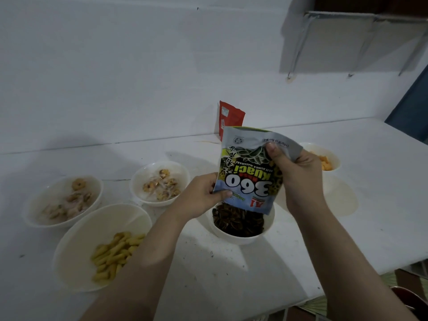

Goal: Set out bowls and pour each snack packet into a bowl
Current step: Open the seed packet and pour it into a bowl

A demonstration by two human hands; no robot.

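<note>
I hold a green and blue sunflower seed packet (247, 172) upside down over a white bowl (245, 237) full of dark seeds (238, 222). My left hand (201, 195) pinches the packet's lower left corner near its open mouth. My right hand (298, 179) grips its upper right side, thumb on the front. Seeds spill from the mouth into the bowl. A red packet (230, 118) stands against the wall behind.
On the white table (220, 274) stand a bowl of yellow sticks (102, 249), two bowls of ring snacks (62, 201) (159, 183), a bowl of orange snacks (324, 158) and an empty bowl (340, 198) behind my right hand. The table edge runs at lower right.
</note>
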